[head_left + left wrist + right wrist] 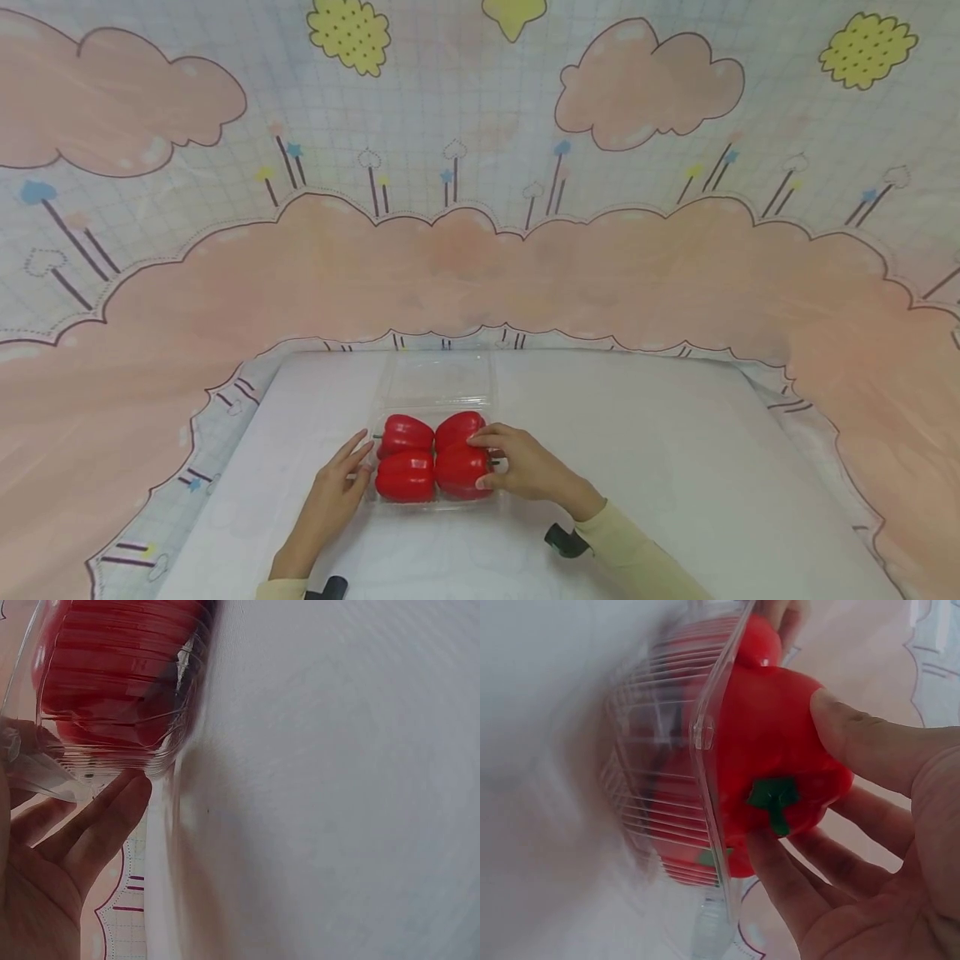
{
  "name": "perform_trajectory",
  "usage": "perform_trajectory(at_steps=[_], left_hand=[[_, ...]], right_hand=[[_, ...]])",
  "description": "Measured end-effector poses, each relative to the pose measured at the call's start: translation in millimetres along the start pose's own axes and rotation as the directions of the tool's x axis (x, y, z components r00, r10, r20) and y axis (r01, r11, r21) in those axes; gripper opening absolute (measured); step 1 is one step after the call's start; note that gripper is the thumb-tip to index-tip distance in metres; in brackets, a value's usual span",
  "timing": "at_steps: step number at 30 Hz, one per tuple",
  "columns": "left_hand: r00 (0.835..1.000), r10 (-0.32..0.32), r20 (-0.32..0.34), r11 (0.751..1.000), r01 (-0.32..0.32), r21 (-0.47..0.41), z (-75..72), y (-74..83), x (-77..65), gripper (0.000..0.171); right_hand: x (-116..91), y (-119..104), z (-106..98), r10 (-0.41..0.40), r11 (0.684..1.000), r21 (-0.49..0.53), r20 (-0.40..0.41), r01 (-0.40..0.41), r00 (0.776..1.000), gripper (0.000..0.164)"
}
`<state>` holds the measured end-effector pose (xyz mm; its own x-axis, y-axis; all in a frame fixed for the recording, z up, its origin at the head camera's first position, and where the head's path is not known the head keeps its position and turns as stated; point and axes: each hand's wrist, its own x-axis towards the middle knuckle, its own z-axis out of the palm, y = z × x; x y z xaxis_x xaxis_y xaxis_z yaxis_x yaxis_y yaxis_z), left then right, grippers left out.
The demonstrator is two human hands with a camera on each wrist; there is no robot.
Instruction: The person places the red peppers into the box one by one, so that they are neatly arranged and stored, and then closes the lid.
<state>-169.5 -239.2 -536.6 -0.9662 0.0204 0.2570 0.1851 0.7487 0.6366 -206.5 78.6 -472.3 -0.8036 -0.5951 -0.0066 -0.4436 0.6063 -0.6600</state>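
A clear plastic clamshell box [408, 505] stands on the table with several red bell peppers in it. At its near right corner, my right hand [534, 467] grips a red bell pepper [461, 469]. The right wrist view shows the thumb on one side of this pepper [772, 727] and fingers around its green stem [774, 796]. My left hand [339, 483] rests against the box's left side, its fingers fairly straight. In the left wrist view, the fingertips [135, 791] touch the box's ribbed wall [112, 759]. The box hides part of that hand.
The box's clear lid [438, 379] lies folded back toward the rear of the white table [637, 442]. Behind the table hangs a patterned cloth [525, 275] with clouds. A dark strap piece [566, 542] sits by the right wrist.
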Motion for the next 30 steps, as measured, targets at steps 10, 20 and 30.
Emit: perform_trajectory(at_steps=[10, 20, 30], left_hand=[[1.0, -0.003, -0.005, 1.0, 0.003, 0.012, 0.0, 1.8, 0.2, 0.043], [1.0, -0.013, -0.006, 1.0, 0.013, 0.014, 0.5, 2.2, -0.8, 0.044], [1.0, -0.009, -0.009, 1.0, 0.009, 0.012, 0.7, 2.4, -0.9, 0.043]], right_hand=[[-1.1, -3.5, 1.2, 0.003, 0.999, -0.032, -0.004, -0.003, 1.0, 0.058], [-1.7, 1.6, 16.2, -0.021, 0.997, -0.072, -0.021, 0.019, 1.0, 0.058], [-0.2, 8.9, 23.3, -0.039, 0.996, -0.079, -0.084, 0.032, 0.996, 0.055]])
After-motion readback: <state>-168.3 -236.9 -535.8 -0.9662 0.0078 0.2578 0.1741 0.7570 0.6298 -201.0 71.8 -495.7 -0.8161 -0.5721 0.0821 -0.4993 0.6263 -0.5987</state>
